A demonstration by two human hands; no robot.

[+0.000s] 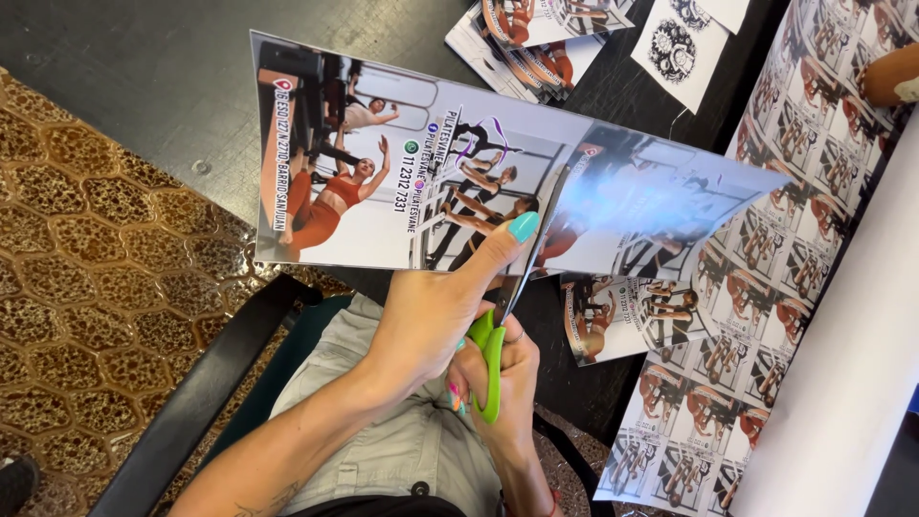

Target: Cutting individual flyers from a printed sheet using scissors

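Green-handled scissors (498,325) sit clenched in my right hand (498,378), blades partway into the glossy printed sheet (421,163). My left hand (431,311) pinches that sheet's near edge with its fingers (522,228), holding it above the dark tabletop (124,86). The cut looks about half done; finished cards (536,43) lie stacked at the far edge, with an uncut printed roll (766,287) along the right side.

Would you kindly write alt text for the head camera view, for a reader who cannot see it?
A person's right hand works green-handled scissors through a glossy printed sheet that the left hand grips at its lower edge. A stack of cut prints lies on the dark table; a long printed roll runs along the right.
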